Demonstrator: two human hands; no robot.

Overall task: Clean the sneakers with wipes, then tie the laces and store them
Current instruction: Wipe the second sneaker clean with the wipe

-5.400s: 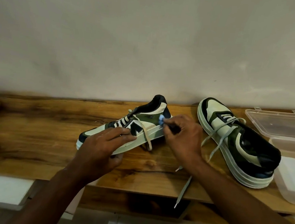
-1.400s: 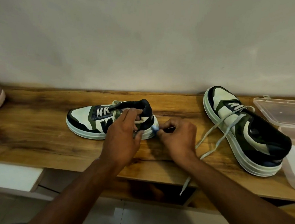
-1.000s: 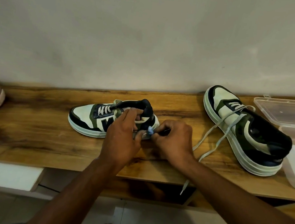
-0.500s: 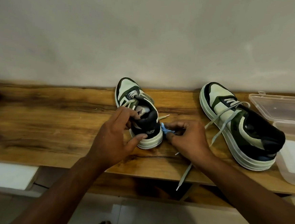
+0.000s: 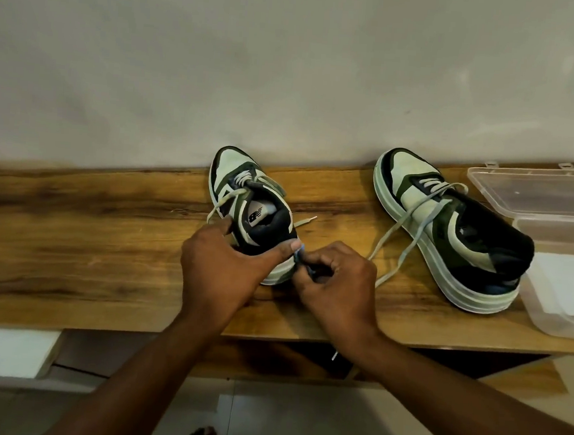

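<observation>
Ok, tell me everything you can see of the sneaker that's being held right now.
The held sneaker is pale green, dark green and black with a thick pale sole. It stands upright on the wooden shelf, toe toward the wall, heel toward the camera. Its laces are untied and trail onto the wood at both sides. The left hand grips the heel collar, thumb on the right side. The right hand pinches a small blue wipe against the heel's right edge.

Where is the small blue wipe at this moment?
In the head view, the blue wipe is pinched in the right hand, pressed against the heel of the left sneaker, beside the left hand's thumb.
</observation>
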